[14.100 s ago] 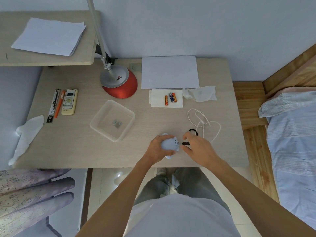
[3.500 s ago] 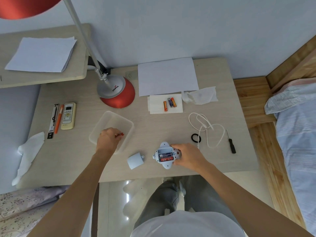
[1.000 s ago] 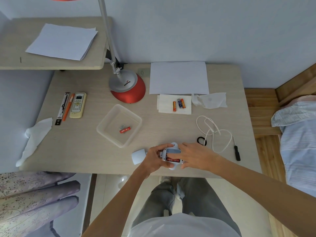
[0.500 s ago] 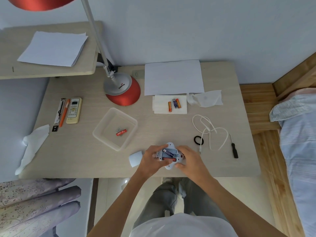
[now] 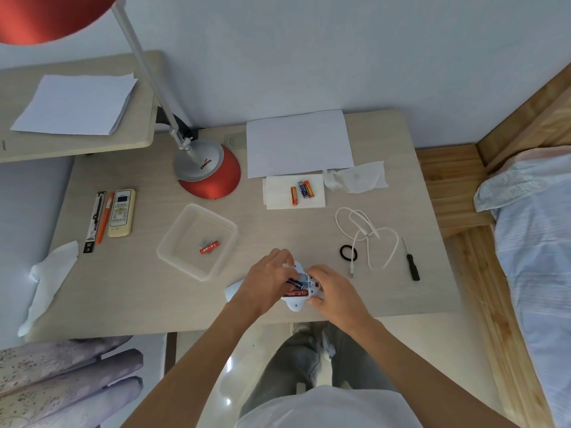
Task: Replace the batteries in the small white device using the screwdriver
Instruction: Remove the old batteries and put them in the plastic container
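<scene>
Small white device (image 5: 296,304) sits at the near edge of the worktop (image 5: 148,282), back side up, battery bay open. Both hands on it. Left hand (image 5: 265,282) covers its left side, fingers (image 5: 285,261) curled over the bay and pinching a dark blue battery (image 5: 295,282) that sits tilted, one end raised out of its slot. A red battery (image 5: 297,293) lies flat in the slot nearest the person. Right hand (image 5: 335,291) clamps the device's right side, fingers closed around the body, thumb under the near edge.

Pale cover piece (image 5: 232,291) lies on the worktop just left of the left wrist, mostly hidden.

Clear plastic tray (image 5: 197,240) to the left, near the device: one red battery (image 5: 210,247) inside plus a small grey item I can't make out.

Screwdriver (image 5: 411,263) lies on the worktop well to the right, untouched, beside a white cable (image 5: 367,233) and a black ring (image 5: 348,252).

Three batteries (image 5: 302,191) (two orange, one blue) rest on a white napkin (image 5: 278,196) further back, below a paper sheet (image 5: 298,143). Crumpled tissue (image 5: 355,177) just right of the napkin. Red lamp base (image 5: 208,171) back left; remote (image 5: 122,213) and pens (image 5: 99,220) on the far left.
</scene>
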